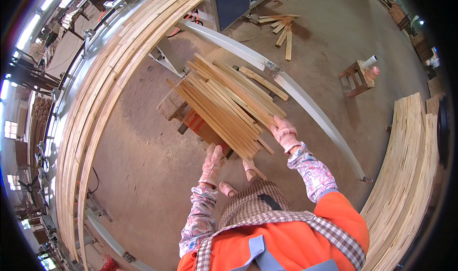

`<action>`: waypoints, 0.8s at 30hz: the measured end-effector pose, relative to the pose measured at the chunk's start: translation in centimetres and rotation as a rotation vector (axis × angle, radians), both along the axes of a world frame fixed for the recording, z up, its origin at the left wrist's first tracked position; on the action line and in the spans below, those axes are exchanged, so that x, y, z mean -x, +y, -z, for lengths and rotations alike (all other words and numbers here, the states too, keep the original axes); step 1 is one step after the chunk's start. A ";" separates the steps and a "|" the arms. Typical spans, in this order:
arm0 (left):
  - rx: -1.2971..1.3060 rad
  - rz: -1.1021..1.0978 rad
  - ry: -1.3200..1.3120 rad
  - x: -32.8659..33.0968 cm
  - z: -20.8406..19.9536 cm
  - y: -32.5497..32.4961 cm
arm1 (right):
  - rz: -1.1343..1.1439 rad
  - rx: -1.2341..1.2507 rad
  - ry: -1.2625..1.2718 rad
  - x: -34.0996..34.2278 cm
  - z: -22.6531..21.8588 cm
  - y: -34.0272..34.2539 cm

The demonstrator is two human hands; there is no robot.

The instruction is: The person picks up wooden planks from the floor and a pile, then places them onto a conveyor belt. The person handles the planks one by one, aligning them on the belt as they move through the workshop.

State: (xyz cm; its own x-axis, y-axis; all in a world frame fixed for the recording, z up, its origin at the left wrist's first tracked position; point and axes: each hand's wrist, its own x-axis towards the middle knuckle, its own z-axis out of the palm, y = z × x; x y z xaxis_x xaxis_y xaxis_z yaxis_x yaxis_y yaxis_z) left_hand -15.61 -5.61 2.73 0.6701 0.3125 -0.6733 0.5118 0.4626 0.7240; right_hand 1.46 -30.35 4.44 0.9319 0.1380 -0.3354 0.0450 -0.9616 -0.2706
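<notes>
A pile of long, narrow wooden strips (215, 112) lies in front of me on a low support with a red-and-orange side (198, 124). My right hand (285, 129), in a pink knit glove, has its fingers closed round the near right end of a wooden strip (238, 91) that slants across the top of the pile. My left hand (213, 160), gloved alike, is beside the near left of the support, its fingers stretched out, with nothing seen in it. Whether its fingertips touch the support I cannot tell.
Long strips (102, 73) lie along a machine bed on the left. A pale metal rail (315, 106) curves past the pile on the right. Farther off are loose wood pieces (285, 30) and a small wooden stool (357, 78). A tall stack of strips (405, 161) stands at right.
</notes>
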 end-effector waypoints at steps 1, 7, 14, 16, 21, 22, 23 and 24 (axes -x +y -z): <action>0.009 -0.023 0.038 -0.8 0.5 -0.3 | -0.016 -0.057 0.000 -1.3 0.9 0.7; 0.048 -0.152 0.208 -5.5 2.6 -2.3 | -0.191 -0.347 -0.003 -6.4 5.2 5.3; 0.003 -0.248 0.293 -4.2 7.9 -2.5 | -0.286 -0.140 0.346 -7.3 3.4 8.3; -0.002 -0.167 0.288 -3.9 8.4 -2.1 | -0.270 -0.155 0.389 -7.1 3.6 8.2; 0.093 -0.144 0.119 -3.0 8.9 -0.8 | -0.242 -0.251 0.422 -6.7 4.0 8.5; 0.207 -0.237 0.134 -4.0 7.1 -1.3 | -0.247 -0.259 0.439 -6.7 3.8 8.1; 0.191 -0.240 0.119 -4.7 5.0 -2.1 | -0.310 -0.296 0.334 -6.5 4.3 7.5; 0.211 -0.232 0.132 -4.9 5.2 -2.1 | -0.340 -0.281 0.203 -5.8 4.8 6.4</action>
